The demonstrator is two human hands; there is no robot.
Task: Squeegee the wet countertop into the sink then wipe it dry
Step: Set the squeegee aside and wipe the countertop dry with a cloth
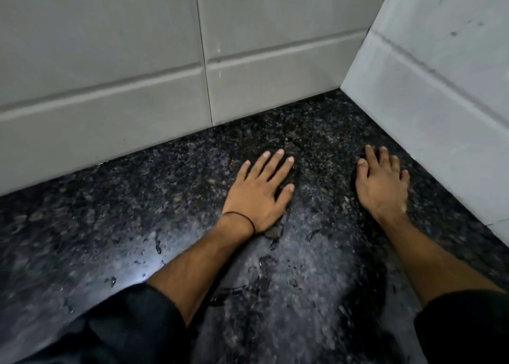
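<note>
- Nearest the camera, two dark sleeves (129, 328) are showing at the bottom edge, each pushed up to bare the forearm; the person is reaching both arms away toward the far corner.
- The dark speckled countertop (82, 226) is filling the lower half of the view, running from the near edge back to the walls; it is lying wet, with water droplets (158, 246) and streaks scattered left of the left forearm and between the two arms.
- A bright patch of reflected light (137, 272) is glaring on the stone just left of the left forearm.
- A thin black wrist band (242, 217) is sitting around the left wrist.
- The left hand (259, 192) is lying palm down on the countertop, fingers extended, slightly spread and pointing far-right; it is holding nothing.
- The right hand (381, 183) is resting to its right, well apart from it, fingers loosely curled with tips touching the stone, near the right wall; it too is gripping nothing.
- Farthest back, pale wall tiles (110, 60) are rising behind the countertop, meeting the white right wall (440, 74) at a corner.
</note>
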